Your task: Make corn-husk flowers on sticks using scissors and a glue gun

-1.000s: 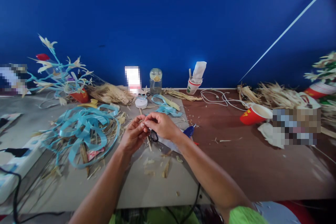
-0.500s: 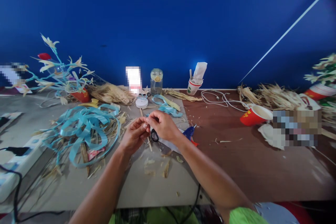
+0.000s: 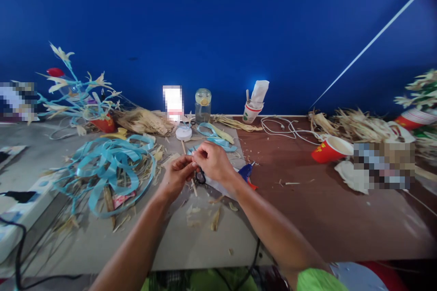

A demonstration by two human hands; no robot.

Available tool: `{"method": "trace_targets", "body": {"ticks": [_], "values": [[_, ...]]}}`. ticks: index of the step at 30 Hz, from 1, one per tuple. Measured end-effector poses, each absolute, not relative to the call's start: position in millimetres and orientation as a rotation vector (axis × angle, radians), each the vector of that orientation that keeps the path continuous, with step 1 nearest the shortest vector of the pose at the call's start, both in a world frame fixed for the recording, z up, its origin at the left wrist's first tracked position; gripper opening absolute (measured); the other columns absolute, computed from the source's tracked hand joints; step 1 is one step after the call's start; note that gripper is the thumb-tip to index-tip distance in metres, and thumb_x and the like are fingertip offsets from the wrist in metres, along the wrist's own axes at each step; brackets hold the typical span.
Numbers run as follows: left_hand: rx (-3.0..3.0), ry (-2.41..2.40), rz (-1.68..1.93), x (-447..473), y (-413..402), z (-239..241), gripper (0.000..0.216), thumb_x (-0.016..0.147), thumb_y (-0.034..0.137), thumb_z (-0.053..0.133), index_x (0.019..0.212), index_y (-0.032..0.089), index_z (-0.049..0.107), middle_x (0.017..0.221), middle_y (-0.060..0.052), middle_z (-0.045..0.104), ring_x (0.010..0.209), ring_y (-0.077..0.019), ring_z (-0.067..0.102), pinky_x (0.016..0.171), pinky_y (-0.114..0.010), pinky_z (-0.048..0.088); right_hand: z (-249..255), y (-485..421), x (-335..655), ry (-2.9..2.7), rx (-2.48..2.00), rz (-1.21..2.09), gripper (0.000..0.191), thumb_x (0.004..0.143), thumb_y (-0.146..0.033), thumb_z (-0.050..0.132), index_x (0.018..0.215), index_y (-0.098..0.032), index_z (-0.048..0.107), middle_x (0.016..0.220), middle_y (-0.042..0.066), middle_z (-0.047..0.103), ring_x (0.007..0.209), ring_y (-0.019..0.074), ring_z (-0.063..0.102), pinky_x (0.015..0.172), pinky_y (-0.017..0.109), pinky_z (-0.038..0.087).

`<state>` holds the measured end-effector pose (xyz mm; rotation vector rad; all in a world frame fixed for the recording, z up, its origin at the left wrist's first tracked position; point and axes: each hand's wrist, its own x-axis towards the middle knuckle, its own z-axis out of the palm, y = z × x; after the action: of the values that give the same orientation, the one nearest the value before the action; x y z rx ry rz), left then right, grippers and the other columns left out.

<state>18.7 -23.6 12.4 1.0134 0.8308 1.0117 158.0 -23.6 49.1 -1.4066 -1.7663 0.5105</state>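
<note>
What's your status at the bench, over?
Left hand and right hand pinch one small pale piece. Black scissors lie just beneath. Blue ribbon tangle to the left, apart.

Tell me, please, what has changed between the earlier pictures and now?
Very little has changed. The left hand has edged slightly to the right and the right hand slightly away from the body, so their fingers meet a touch further right. Both still pinch a small pale piece, too small to identify. The blue ribbon pile, scissors, glue gun and red cup lie as before.
</note>
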Motion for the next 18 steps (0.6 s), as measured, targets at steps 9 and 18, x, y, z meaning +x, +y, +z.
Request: {"method": "trace_targets", "body": {"ticks": [9,18], "values": [[0.996,0.848,1.026,18.7,-24.2,14.8,0.023,0.067,0.034,0.074,0.073,0.013,0.064,0.059,0.000,0.060,0.047,-0.0050,0.043,0.044,-0.018,0.027,57.1,-21.0,167.7,-1.620,-1.386,0.687,0.039,0.084,-0.042,0.049,0.055,-0.017,0.049,0.049,-0.005,0.040,0.050,0.0085,0.036,0.050,0.023,0.026],[0.856,0.775,0.989,18.1,-25.8,23.3,0.022,0.064,0.029,0.076,0.070,0.013,0.064,0.055,0.000,0.059,0.044,-0.0032,0.043,0.043,-0.015,0.029,59.5,-19.3,169.8,-1.724,-1.165,1.000,0.012,0.076,-0.017,0.055,0.079,-0.017,0.066,0.082,0.002,0.066,0.076,0.0122,0.058,0.072,0.023,0.042]]}}
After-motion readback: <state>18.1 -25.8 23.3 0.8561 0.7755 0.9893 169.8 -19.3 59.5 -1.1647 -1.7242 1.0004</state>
